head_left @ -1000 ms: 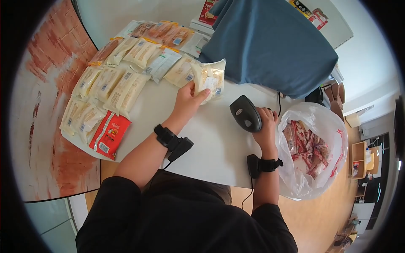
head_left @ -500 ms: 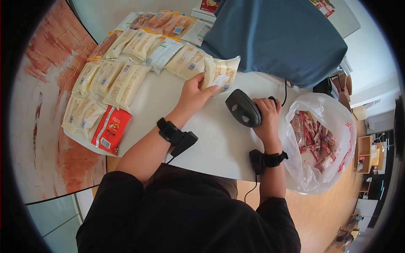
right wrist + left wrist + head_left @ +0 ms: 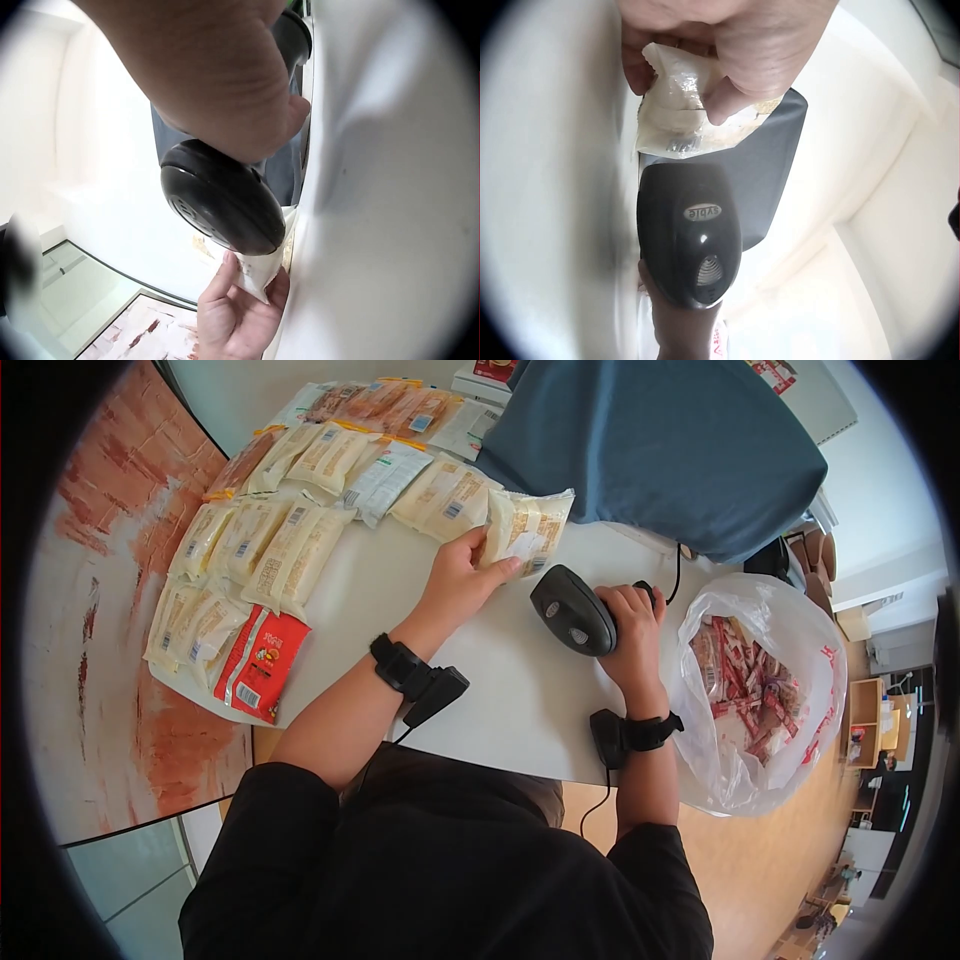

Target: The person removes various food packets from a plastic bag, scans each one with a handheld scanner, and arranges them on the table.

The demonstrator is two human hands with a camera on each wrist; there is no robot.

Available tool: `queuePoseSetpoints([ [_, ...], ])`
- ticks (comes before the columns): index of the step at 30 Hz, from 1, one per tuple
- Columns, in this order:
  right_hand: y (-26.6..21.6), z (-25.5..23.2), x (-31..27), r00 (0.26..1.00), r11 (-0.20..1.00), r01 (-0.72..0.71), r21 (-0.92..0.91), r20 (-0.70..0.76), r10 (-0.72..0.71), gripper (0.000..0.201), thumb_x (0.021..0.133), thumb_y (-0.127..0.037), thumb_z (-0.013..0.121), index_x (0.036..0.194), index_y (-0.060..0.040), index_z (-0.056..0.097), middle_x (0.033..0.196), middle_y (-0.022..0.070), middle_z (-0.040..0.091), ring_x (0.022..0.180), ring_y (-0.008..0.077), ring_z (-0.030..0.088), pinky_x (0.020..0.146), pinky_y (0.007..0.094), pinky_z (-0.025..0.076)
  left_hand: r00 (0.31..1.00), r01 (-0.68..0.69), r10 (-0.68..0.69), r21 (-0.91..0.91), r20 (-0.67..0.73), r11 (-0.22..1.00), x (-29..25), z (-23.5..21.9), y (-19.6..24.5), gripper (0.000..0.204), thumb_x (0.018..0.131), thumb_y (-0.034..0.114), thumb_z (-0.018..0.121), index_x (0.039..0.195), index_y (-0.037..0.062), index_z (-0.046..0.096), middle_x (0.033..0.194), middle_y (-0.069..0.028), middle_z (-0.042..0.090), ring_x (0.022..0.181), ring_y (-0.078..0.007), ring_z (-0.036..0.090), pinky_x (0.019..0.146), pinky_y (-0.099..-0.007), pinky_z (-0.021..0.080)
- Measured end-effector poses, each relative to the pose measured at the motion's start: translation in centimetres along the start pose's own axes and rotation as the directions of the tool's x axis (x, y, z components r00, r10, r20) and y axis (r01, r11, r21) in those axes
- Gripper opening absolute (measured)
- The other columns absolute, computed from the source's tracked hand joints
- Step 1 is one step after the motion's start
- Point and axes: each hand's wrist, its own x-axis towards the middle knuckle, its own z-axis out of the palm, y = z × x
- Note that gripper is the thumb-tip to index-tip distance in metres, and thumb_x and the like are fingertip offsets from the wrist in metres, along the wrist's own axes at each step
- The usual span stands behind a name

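Note:
My left hand grips a cream-coloured food packet by its near edge, the thumb lying across its front. A white label and a barcode show on the packet. In the left wrist view the same packet sits just beyond the head of a black barcode scanner. My right hand holds the scanner by its handle, fingers wrapped round it, head turned toward the packet. The right wrist view shows the scanner overlapping part of the packet.
Rows of cream packets and a red packet lie on the white table at left. A blue cloth covers something at the back. On the right stands a plastic bag of red-and-white wrapped items.
Over the last second the packet in my left hand has shifted right, closer to the scanner. The scanner head has tilted and moved slightly left. Little differs over the last half second.

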Motion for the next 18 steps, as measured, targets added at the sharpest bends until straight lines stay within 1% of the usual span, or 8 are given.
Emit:
queuePoseSetpoints([
  [8, -0.01, -0.04, -0.07, 1.0, 1.0, 0.0, 0.008, 0.001, 0.0, 0.029, 0.065, -0.007, 0.068, 0.092, -0.0116, 0.06, 0.086, 0.0026, 0.058, 0.092, 0.0246, 0.054, 0.099, 0.0531, 0.024, 1.0, -0.005, 0.005, 0.009, 0.008, 1.0, 0.09, -0.1, -0.45, 0.04, 0.079, 0.01, 0.066, 0.114, -0.0062, 0.054, 0.104, -0.0122, 0.063, 0.093, -0.0138, 0.059, 0.082, -0.0265, 0.046],
  [18, 0.08, -0.04, -0.04, 1.0, 1.0, -0.005, 0.021, -0.004, 0.005, 0.028, 0.066, -0.008, 0.067, 0.093, -0.0116, 0.06, 0.086, 0.0023, 0.058, 0.093, 0.0242, 0.054, 0.1, 0.0529, 0.024, 1.0, 0.027, -0.027, 0.026, 0.004, 0.999, -0.09, 0.04, 0.12, 0.04, 0.08, 0.011, 0.065, 0.114, -0.0061, 0.054, 0.103, -0.012, 0.063, 0.092, -0.014, 0.059, 0.081, -0.0268, 0.047],
])
